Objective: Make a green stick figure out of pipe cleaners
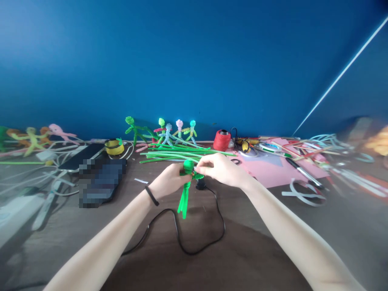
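Head view: we look down across a brown table against a blue wall. At the far left edge we see a cluster of yellow, orange and pink pipe-cleaner figures lying among white cables. Just right of them a dark phone lies flat, with a small yellow roll beside it. Along the far edge, near the middle, a row of green, blue and pink pipe-cleaner figures stands before the wall, and a loose bundle of green pipe cleaners lies in front of them. Above the middle of the table our left hand is closed around the green pipe-cleaner figure, whose legs hang down toward a black cable looping over the tabletop. Our right hand pinches the figure's arm from the other side, fingertips narrow on it. A black band circles the left wrist. Farther right a red spool of thread stands near the far edge, then a pink paper sheet strewn with sticks and a pen. The far right corner is blurred.
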Demonstrator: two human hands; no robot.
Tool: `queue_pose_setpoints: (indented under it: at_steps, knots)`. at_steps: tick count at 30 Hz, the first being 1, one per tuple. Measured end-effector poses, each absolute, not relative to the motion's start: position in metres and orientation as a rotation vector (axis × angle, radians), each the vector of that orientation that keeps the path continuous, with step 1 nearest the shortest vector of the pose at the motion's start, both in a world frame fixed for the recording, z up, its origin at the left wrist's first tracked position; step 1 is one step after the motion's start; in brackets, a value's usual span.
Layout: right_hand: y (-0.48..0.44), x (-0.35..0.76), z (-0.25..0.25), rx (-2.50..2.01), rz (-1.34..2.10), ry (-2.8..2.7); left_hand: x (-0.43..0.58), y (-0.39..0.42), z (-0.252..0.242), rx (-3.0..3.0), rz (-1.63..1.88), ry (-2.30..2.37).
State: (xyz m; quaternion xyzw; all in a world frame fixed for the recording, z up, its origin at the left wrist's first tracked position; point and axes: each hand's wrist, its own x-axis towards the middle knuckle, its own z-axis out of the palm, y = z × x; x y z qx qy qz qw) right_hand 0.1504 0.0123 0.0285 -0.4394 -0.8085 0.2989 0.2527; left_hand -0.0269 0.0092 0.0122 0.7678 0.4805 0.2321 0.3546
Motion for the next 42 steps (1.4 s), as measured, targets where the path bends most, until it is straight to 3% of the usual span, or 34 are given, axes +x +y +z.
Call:
queue_pose_setpoints:
  at_steps: [12,23,36,42]
  knots:
    - [0.011,0.149,0.024,-1.129,1.098,-2.238,-0.027,0.011,0.018,1.789,0.816,1.219]
    - [0.028,0.152,0.011,-1.124,1.344,-2.132,-0.030,0.011,0.027,1.787,0.755,1.181]
    - [0.037,0.165,0.011,-0.994,1.140,-2.294,-0.028,0.005,0.030,1.998,0.477,1.085]
    - [0.037,0.166,0.011,-1.167,0.841,-2.381,-0.028,0.005,0.027,2.005,0.468,1.089]
